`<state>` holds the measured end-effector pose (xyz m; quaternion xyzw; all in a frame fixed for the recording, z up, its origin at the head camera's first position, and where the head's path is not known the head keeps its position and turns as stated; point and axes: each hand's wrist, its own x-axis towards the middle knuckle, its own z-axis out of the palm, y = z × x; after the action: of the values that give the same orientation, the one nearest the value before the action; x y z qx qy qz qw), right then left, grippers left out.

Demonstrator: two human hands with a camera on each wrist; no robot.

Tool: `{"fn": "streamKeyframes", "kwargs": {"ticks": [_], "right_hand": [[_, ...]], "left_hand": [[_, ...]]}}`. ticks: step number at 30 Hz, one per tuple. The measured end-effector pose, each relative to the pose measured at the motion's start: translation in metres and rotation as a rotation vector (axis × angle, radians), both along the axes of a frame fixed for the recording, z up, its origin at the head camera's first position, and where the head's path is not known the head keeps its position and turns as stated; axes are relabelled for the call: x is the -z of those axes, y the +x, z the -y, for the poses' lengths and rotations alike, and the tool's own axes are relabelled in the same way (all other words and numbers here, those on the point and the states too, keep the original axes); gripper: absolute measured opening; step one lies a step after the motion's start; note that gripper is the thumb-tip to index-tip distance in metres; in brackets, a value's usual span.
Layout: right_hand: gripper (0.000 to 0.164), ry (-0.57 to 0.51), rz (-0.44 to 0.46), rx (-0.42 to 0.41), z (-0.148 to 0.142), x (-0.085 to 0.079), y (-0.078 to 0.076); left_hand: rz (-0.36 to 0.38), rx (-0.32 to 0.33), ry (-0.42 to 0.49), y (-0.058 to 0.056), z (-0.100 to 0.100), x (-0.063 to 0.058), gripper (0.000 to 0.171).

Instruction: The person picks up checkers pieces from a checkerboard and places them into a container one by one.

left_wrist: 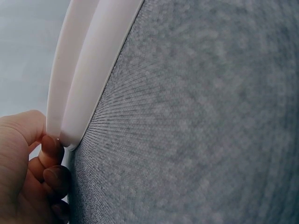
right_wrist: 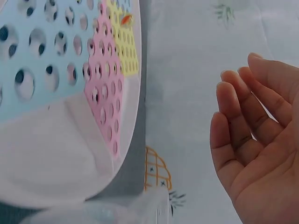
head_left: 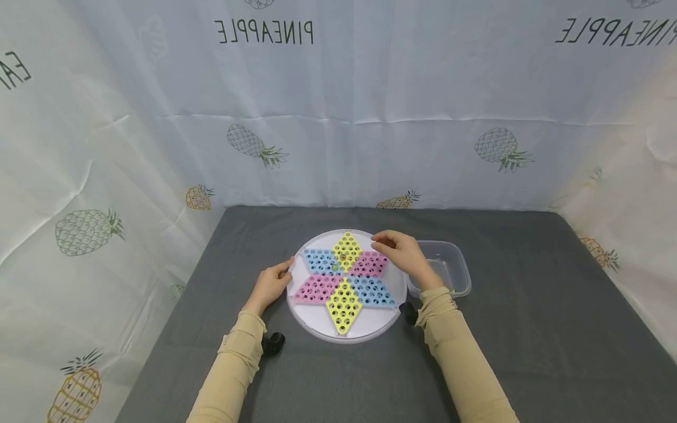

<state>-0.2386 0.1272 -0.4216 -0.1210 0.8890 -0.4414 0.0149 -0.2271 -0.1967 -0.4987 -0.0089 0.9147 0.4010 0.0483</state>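
Observation:
A round white Chinese checkers board (head_left: 317, 320) lies on the table, with a star of yellow, pink and blue hole panels. Two marbles sit on it: an orange-toned one (head_left: 342, 257) in the upper yellow point and a green one (head_left: 335, 267) just below. At the board's left rim my left hand (head_left: 271, 286) pinches the edge, thumb above and fingers below, as the left wrist view shows. My right hand (head_left: 400, 251) hovers over the board's upper right side. In the right wrist view the right hand (right_wrist: 261, 135) has loosely bent fingers and holds nothing.
Right of the board stands a clear plastic container (head_left: 459, 264), partly behind the right forearm, with a small yellow-green bit near its front corner. A dark grey cloth (head_left: 529, 329) covers the table. Pineapple-print curtains (head_left: 349, 158) hang behind and at both sides.

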Motion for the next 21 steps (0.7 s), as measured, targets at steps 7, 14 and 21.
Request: {"fn": "streamKeyframes", "kwargs": {"ticks": [7,14,21], "right_hand": [[0.029,0.028,-0.003,-0.060,0.024,-0.001,-0.009],[0.030,0.092,-0.021,-0.094,0.041,0.000,-0.016],[0.030,0.112,0.005,-0.118,0.057,0.009,-0.023]], "left_hand": [[0.004,-0.005,0.001,0.000,0.000,0.001,0.047],[-0.013,-0.001,-0.009,-0.002,0.000,0.001,0.047],[-0.020,0.004,-0.014,-0.001,0.002,0.003,0.047]]}}
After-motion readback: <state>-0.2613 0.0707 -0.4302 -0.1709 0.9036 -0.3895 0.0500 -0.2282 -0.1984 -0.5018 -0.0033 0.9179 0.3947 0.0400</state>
